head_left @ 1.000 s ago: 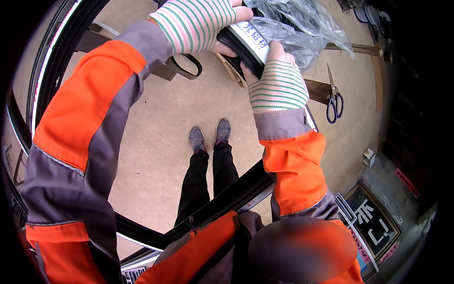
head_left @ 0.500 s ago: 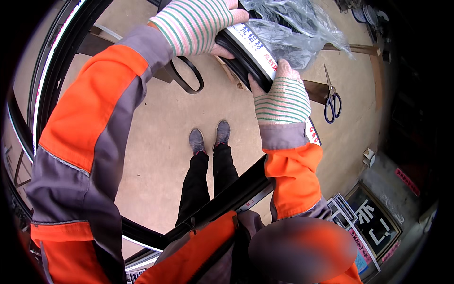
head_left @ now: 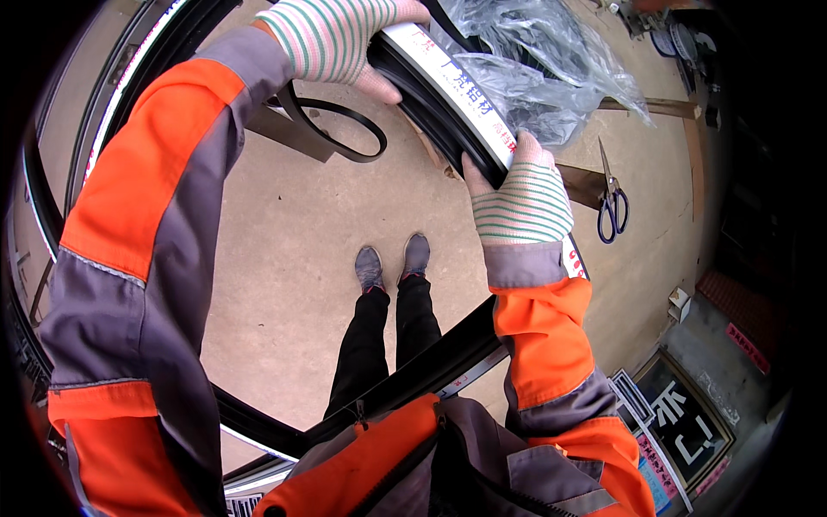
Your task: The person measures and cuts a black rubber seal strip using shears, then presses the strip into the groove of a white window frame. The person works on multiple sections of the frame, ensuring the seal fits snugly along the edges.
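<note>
My left hand (head_left: pixel 332 41), in a striped knit glove, grips the upper stretch of a black frame profile (head_left: pixel 431 108) that has a printed white film on its face. Lower down and to the right, my right hand (head_left: pixel 524 196), gloved alike, is closed round the same profile, thumb on the inner black side. Both hands' fingers partly disappear behind it. A loose black strip (head_left: pixel 370 157) hangs in a loop below my left wrist. The profile belongs to a large frame that surrounds my legs, its near side (head_left: pixel 457 345) crossing in front of my body.
Crumpled clear plastic film (head_left: pixel 551 73) lies beyond the profile. Blue-handled scissors (head_left: pixel 612 207) rest to the right of my right hand, by a wooden strip (head_left: pixel 581 185). Framed panels and a dark sign (head_left: pixel 685 414) stand at the lower right. More long profiles (head_left: pixel 121 95) run along the left.
My left hand has slid up and left along the profile, so more white film shows between my hands. My right hand keeps its grip. The strip's loop hangs wider; the view has shifted slightly.
</note>
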The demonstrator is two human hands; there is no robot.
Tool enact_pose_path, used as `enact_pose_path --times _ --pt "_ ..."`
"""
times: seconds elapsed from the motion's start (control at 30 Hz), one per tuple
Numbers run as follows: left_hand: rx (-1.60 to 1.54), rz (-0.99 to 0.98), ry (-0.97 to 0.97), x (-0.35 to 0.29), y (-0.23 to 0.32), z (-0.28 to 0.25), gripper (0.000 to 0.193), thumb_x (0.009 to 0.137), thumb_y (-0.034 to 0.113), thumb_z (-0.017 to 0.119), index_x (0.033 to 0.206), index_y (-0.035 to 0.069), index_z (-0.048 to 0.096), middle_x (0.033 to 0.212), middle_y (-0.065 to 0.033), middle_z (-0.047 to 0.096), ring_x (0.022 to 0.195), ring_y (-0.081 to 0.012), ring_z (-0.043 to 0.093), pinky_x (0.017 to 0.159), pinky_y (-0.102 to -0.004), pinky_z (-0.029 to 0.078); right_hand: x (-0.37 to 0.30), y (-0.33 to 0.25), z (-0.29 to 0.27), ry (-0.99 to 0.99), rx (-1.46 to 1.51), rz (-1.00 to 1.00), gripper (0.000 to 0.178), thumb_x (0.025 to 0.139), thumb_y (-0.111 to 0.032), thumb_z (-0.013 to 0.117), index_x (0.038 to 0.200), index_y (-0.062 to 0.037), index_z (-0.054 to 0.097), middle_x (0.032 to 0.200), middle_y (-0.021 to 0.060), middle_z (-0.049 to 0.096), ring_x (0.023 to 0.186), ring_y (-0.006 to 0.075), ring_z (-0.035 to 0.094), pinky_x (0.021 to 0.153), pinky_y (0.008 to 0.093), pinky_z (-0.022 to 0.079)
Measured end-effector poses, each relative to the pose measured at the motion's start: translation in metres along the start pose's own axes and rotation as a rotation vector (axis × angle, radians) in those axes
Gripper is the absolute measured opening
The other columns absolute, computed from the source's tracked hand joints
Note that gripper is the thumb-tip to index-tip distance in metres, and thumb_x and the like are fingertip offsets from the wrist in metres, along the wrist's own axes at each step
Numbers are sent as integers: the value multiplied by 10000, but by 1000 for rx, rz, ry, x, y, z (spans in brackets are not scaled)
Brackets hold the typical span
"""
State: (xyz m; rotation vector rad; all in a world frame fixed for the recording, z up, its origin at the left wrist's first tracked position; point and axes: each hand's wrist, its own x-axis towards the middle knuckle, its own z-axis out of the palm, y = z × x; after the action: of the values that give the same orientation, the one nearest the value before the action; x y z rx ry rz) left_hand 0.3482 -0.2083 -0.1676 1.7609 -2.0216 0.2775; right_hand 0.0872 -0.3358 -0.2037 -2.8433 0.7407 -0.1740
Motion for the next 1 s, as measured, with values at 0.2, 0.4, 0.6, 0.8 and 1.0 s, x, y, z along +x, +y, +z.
enact_pose_path --times 0.2,0.4,0.6,0.8,1.0 --pt "32 -76 -74 -8 -4 1 541 523 498 892 837 134 644 819 -92 594 841 -335 555 775 -454 432 1 -5 1 -20 18 6 676 766 -369 845 1212 52 562 992 236 633 896 380 648 792 441 533" --pt "-40 -131 11 -12 -8 16 548 542 492 896 877 134 648 887 -95 607 859 -326 554 800 -457 433 1 -5 1 40 19 4 705 757 -369 851 1233 52 545 1016 238 632 918 379 647 806 435 532" --pt "-67 -188 -18 -23 -9 19 604 543 502 902 951 129 659 930 -118 625 894 -335 570 812 -464 445 47 -45 21 4 9 -66 676 776 -357 822 1234 48 535 1043 250 640 932 404 650 799 457 537" --pt "-186 -204 1 -22 -11 17 537 560 484 899 918 141 693 842 -95 663 820 -313 638 793 -439 477 61 -56 26 -62 6 -36 639 793 -348 807 1222 41 535 1035 261 645 935 406 656 798 466 540" --pt "-161 -159 82 -27 -11 17 595 559 490 894 991 132 698 949 -117 663 913 -328 628 815 -458 475 58 -61 27 34 -54 -76 617 797 -345 803 1214 33 551 1024 253 654 941 398 659 809 460 543"
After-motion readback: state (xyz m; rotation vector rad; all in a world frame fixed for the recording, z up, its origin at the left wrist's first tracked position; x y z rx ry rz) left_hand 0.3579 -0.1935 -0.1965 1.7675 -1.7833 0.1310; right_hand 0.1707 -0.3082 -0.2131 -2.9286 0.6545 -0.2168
